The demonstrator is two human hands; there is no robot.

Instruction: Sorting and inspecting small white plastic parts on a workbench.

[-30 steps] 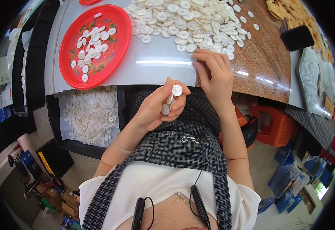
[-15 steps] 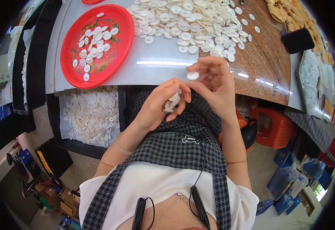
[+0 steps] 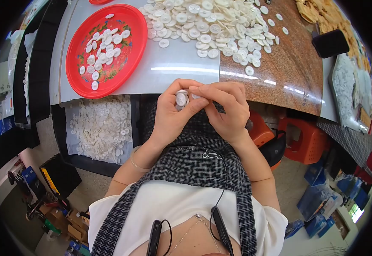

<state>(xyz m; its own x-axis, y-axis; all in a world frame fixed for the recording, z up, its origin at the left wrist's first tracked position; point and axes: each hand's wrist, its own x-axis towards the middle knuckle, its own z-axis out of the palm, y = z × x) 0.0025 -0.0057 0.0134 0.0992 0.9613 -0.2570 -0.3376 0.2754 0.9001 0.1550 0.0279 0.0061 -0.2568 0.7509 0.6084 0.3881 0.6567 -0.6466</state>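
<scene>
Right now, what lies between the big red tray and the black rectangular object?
The head view shows heaped white discs, then brown tabletop, between the big red tray and the black object.

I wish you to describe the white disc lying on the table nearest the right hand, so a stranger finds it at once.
On the table, find the big heap of white discs. Follow its edge over the brown part toward the right hand. The disc lies there, slightly apart, closer to the person than all others of the heap.
</scene>
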